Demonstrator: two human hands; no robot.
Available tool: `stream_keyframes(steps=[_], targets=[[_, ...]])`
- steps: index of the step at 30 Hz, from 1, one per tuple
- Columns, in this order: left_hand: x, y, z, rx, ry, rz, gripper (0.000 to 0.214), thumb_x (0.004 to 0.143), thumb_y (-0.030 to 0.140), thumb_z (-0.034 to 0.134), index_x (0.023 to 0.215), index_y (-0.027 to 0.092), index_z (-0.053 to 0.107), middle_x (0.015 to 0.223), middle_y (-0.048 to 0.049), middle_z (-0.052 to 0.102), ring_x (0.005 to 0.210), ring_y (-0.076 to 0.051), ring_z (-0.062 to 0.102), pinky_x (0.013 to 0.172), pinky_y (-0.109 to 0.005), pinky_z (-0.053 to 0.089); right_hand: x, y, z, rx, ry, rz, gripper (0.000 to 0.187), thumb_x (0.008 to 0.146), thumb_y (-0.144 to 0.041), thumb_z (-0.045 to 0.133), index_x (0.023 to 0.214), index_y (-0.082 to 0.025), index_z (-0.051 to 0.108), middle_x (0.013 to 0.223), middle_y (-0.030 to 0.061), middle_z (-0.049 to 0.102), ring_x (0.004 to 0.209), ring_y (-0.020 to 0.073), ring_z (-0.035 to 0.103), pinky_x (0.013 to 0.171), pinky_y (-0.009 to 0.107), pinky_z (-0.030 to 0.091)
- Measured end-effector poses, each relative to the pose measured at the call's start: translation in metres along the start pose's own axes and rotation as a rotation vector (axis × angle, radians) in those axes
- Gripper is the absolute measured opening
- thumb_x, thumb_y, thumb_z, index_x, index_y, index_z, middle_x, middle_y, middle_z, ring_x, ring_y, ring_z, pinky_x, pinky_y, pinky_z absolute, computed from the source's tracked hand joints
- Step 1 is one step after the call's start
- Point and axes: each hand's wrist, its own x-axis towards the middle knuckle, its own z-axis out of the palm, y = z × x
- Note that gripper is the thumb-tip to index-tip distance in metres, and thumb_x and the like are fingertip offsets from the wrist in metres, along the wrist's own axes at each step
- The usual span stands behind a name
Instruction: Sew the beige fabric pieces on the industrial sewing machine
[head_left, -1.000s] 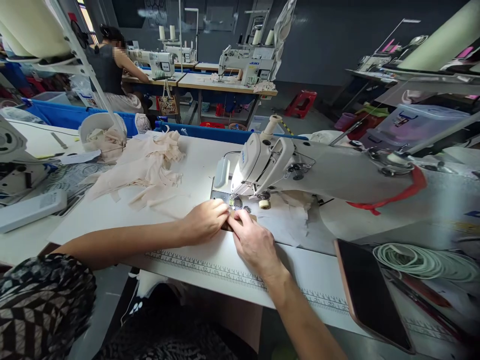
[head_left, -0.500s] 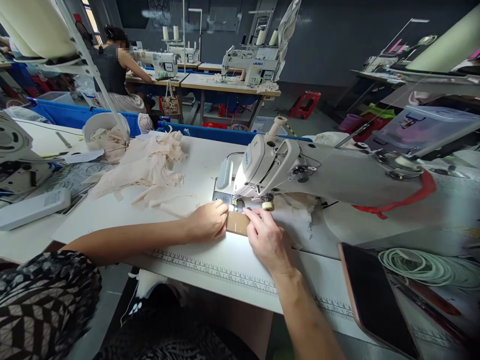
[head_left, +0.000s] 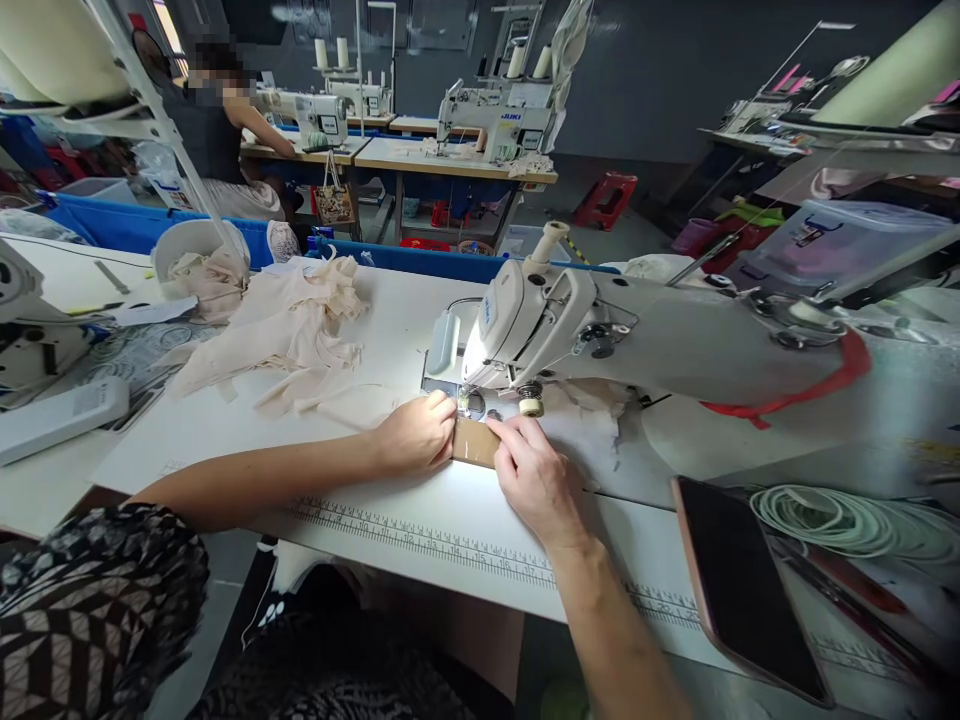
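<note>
At the needle area of a white sewing machine (head_left: 517, 315), my left hand (head_left: 418, 432) is closed, its fingertips pressed together just left of the presser foot (head_left: 466, 400). What those fingers pinch, if anything, is hidden. My right hand (head_left: 534, 478) lies to the right, with the index finger reaching toward the needle plate and the thumb apart from it. Nothing shows between them. Between both hands sits a flat brown plate (head_left: 474, 443), its right edge touched by my right fingers. The machine's lamp lights this spot brightly.
Beige fabric pieces (head_left: 285, 335) lie heaped on the left. A printed ruler (head_left: 427, 540) runs along the table's front edge. A phone (head_left: 742, 580) and coiled pale green cord (head_left: 832, 520) are at the right. Farther back, another person (head_left: 217, 140) sits at a machine.
The view has shifted slightly, so the background sits a little higher and farther left. Both hands stay almost in place by the brown plate.
</note>
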Motion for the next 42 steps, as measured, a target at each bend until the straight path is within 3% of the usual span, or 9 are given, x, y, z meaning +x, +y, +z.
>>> stream_keyframes(steps=[4,7,10,13,22,30,35,38,42], targets=[[-0.001,-0.001,0.002,-0.013,0.023,0.005,0.029,0.102,0.019,0.042,0.099,0.008,0.068,0.111,-0.0188,0.065,0.096,-0.027,0.058,0.086,-0.039,0.052,0.005,0.002,-0.001,0.126,0.039,0.100,0.035,0.098,-0.026,0.042,0.108,-0.023,0.076,0.104,0.0103,0.077,0.083,0.0220,0.071,0.070,0.034,0.056],[-0.001,-0.003,0.001,-0.020,0.022,0.028,0.031,0.103,0.021,0.042,0.099,0.006,0.068,0.112,-0.0199,0.064,0.096,-0.027,0.058,0.086,-0.039,0.052,0.018,0.009,-0.001,0.259,0.021,0.235,0.033,0.098,-0.041,0.046,0.096,-0.023,0.074,0.090,0.0092,0.077,0.082,0.0237,0.071,0.070,0.034,0.055],[0.000,-0.004,0.001,-0.031,0.035,0.042,0.029,0.103,0.022,0.044,0.098,0.006,0.068,0.112,-0.0202,0.064,0.096,-0.027,0.058,0.086,-0.038,0.051,0.033,0.016,0.000,0.333,-0.001,0.318,0.044,0.098,-0.055,0.044,0.073,-0.025,0.065,0.072,0.0073,0.072,0.071,0.0224,0.068,0.066,0.034,0.051],[0.001,-0.005,0.001,-0.040,0.034,0.035,0.028,0.102,0.022,0.045,0.095,0.007,0.068,0.109,-0.0198,0.065,0.094,-0.027,0.058,0.085,-0.039,0.052,0.041,0.018,0.002,0.343,0.014,0.319,0.053,0.096,-0.064,0.042,0.062,-0.026,0.056,0.067,0.0081,0.070,0.067,0.0216,0.065,0.067,0.035,0.049],[0.004,-0.006,0.000,-0.044,0.022,0.021,0.029,0.103,0.022,0.044,0.091,0.009,0.068,0.104,-0.0173,0.065,0.095,-0.027,0.059,0.082,-0.039,0.052,0.031,0.005,-0.001,0.377,0.031,0.337,0.049,0.096,-0.065,0.044,0.072,-0.025,0.060,0.064,0.0068,0.069,0.062,0.0204,0.064,0.060,0.033,0.046],[0.006,-0.008,0.002,-0.027,0.029,0.000,0.028,0.104,0.023,0.048,0.094,0.008,0.069,0.113,-0.0198,0.065,0.101,-0.029,0.061,0.085,-0.040,0.053,0.036,0.006,-0.002,0.334,0.010,0.371,0.059,0.095,-0.072,0.040,0.060,-0.026,0.054,0.057,0.0059,0.066,0.057,0.0191,0.061,0.059,0.032,0.044],[0.012,-0.009,-0.002,-0.079,-0.011,-0.027,0.031,0.104,0.022,0.044,0.092,0.009,0.070,0.111,-0.0179,0.068,0.104,-0.029,0.062,0.088,-0.039,0.054,0.026,0.012,-0.003,0.324,-0.008,0.364,0.059,0.098,-0.068,0.039,0.068,-0.024,0.064,0.056,0.0033,0.064,0.053,0.0177,0.060,0.058,0.031,0.045],[0.015,-0.021,-0.010,-0.194,0.021,-0.122,0.025,0.102,0.019,0.046,0.098,0.011,0.070,0.112,-0.0154,0.070,0.104,-0.027,0.064,0.092,-0.038,0.054,0.021,0.001,-0.006,0.310,-0.071,0.299,0.050,0.100,-0.058,0.042,0.087,-0.022,0.074,0.061,0.0034,0.067,0.057,0.0199,0.064,0.061,0.033,0.050],[0.009,-0.050,-0.027,-0.263,0.037,-0.401,0.024,0.099,0.016,0.044,0.105,0.015,0.067,0.109,-0.0126,0.070,0.101,-0.026,0.065,0.089,-0.038,0.054,0.016,-0.044,-0.009,0.156,-0.123,-0.044,0.037,0.103,-0.035,0.044,0.119,-0.020,0.074,0.110,0.0138,0.077,0.103,0.0287,0.071,0.086,0.044,0.057]])
